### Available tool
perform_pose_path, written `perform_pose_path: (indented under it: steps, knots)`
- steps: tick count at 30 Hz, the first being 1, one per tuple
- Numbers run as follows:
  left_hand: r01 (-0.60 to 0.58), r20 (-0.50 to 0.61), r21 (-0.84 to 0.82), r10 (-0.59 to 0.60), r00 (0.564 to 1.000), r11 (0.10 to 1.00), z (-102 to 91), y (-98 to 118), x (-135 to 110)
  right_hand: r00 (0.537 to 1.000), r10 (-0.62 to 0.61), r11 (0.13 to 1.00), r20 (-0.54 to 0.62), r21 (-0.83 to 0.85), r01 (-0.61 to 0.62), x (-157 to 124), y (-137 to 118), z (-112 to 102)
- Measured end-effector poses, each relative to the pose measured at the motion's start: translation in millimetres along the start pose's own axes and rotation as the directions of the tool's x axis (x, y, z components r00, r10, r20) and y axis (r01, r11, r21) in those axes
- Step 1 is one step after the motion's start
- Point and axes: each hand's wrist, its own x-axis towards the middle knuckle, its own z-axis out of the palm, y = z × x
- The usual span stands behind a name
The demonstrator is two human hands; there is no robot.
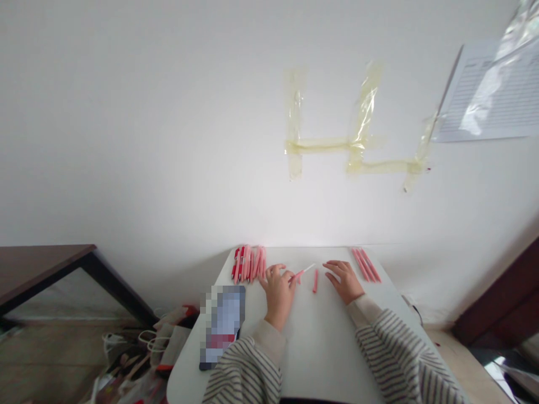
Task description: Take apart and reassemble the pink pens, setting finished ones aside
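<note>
My left hand (278,294) is closed on a pink pen (300,275), gripping it by thumb and forefinger. A thin white refill sticks out of that pen toward the upper right. Just right of it, a short pink pen barrel (315,281) lies on the white table (320,342). My right hand (344,281) hovers at or near the tabletop beside the barrel, its fingers stretched out with nothing in them. Several red and pink pens (248,265) lie in a row beyond my left hand. More pink pens (366,265) lie side by side to the right of my right hand.
A phone (223,325) with a blurred screen lies at the table's left edge. The white wall (168,140), with yellowed tape (322,146) and a paper sheet (488,95), stands behind. Bags (168,345) crowd the floor at left, near a dark table (46,269).
</note>
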Motion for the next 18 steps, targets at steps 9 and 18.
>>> perform_pose_path:
  steps: [9,18]
  knots:
    - [-0.058,0.018,-0.055,0.059,0.998,0.997,-1.3,4,-1,0.997,-0.073,0.995,-0.016,0.062,0.074,2,-11,-6]
    - [-0.082,0.016,-0.033,0.083,0.996,0.996,1.4,1,-1,0.997,-0.07,0.994,-0.032,0.083,0.073,3,-16,-9]
